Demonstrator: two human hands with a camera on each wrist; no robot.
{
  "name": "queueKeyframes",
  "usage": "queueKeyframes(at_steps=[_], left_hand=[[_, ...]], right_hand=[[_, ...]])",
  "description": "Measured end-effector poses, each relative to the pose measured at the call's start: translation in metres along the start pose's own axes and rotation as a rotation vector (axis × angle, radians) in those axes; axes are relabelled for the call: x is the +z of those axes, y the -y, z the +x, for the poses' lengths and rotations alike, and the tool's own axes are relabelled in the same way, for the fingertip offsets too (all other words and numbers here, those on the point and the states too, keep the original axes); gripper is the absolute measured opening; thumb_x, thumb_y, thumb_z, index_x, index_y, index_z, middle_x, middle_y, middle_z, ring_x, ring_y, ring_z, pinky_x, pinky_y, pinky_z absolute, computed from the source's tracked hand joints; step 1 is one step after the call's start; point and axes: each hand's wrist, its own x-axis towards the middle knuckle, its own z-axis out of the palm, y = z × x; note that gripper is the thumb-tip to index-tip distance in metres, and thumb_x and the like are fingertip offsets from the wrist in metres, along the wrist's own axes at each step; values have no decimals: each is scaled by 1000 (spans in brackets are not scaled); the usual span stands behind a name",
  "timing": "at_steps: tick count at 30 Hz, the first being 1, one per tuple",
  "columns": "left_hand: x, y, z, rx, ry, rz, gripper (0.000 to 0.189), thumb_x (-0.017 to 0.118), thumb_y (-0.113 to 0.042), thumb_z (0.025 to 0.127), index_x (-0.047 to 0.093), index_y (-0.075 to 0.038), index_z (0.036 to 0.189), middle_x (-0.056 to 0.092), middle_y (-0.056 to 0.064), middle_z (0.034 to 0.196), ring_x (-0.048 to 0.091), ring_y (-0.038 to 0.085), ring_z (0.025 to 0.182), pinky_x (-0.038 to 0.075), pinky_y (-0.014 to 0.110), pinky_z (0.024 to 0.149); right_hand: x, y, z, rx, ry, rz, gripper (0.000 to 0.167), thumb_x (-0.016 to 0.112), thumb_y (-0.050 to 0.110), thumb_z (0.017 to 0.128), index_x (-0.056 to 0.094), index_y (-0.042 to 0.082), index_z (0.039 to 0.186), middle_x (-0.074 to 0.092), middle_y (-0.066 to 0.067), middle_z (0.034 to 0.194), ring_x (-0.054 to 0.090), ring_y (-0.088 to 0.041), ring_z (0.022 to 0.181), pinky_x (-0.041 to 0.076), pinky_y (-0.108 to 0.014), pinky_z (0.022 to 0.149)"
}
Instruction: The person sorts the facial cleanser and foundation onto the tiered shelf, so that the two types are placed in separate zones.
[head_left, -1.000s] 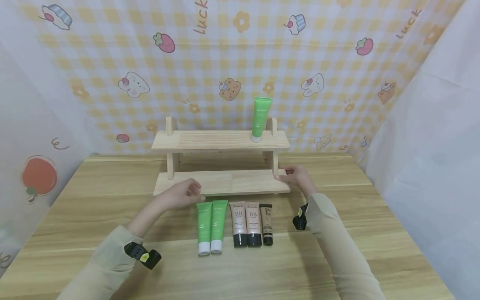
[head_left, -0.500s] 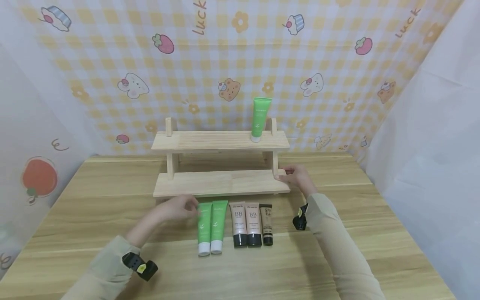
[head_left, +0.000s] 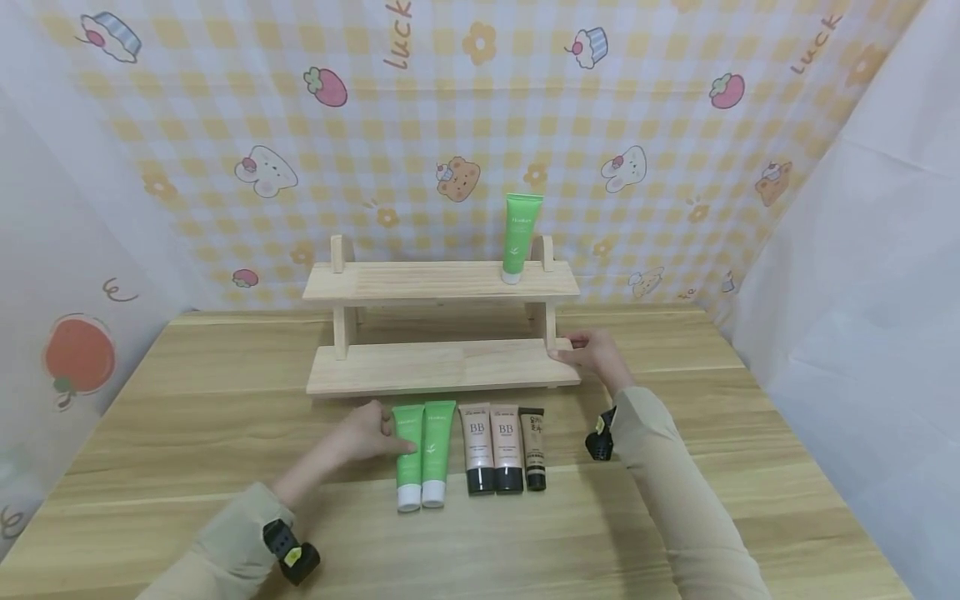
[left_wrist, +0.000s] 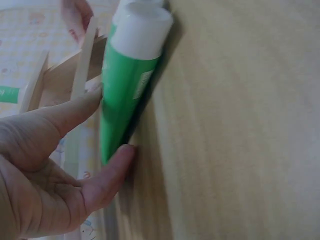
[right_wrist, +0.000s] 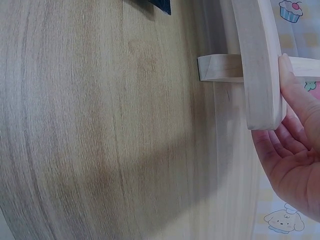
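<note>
Tube point(head_left: 408, 473), green with a white cap point(head_left: 408, 498), lies flat on a wooden table point(head_left: 465, 558), its long axis running from the cap, nearer the person, to the crimped end by the two-tier wooden shelf point(head_left: 405, 283). The left hand point(head_left: 366, 433) is much the nearer, at the tube's left side, pointing across that axis, with thumb and one finger part-way apart about the tube's body; whether they grip it cannot be told. A second green tube point(head_left: 437, 454) lies just beside it on the right. The right hand point(head_left: 596, 357), well apart, pinches the right end of the shelf's lower board point(head_left: 420, 367), thumb on top, fingers beneath. The left hand's remaining fingers are mostly hidden, and the left wrist view is blurred. A dark tip point(right_wrist: 162, 5), cut off atop the right wrist view, is unidentifiable.
</note>
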Motion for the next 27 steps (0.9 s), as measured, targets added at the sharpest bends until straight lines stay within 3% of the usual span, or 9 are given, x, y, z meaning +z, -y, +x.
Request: queueKeyframes(at_steps=[5, 8, 13, 27], left_hand=[[8, -5, -1, -22, -3, -45, 29, 75, -24, 72, 56, -4, 78, 52, 1, 63, 43, 11, 54, 37, 20, 47], [8, -9, -1, -44, 30, -61, 23, 73, -22, 74, 61, -4, 82, 61, 4, 70, 51, 12, 59, 45, 22, 52], [8, -12, -3, -90, 96, -100, 22, 69, -18, 79, 60, 1, 86, 64, 8, 75, 62, 14, 60, 55, 24, 57], [10, -6, -3, -43, 130, -153, 22, 65, -15, 82, 58, 3, 92, 64, 10, 76, 63, 14, 60, 56, 26, 57]], right_hand=[[0, 1, -1, 2, 11, 17, 59, 70, 29, 80, 50, 0, 127, 52, -23, 127, 52, -34, 115, 46, -38, 98], [0, 1, -1, 8, 13, 14, 60, 70, 30, 80, 49, 1, 128, 52, -23, 128, 52, -33, 116, 45, -39, 98], [0, 2, -2, 8, 18, -3, 60, 69, 31, 81, 49, 1, 128, 51, -22, 129, 51, -33, 117, 44, -39, 99], [0, 1, -1, 5, 6, 13, 58, 70, 29, 80, 51, 1, 127, 54, -22, 126, 54, -32, 114, 46, -38, 97]])
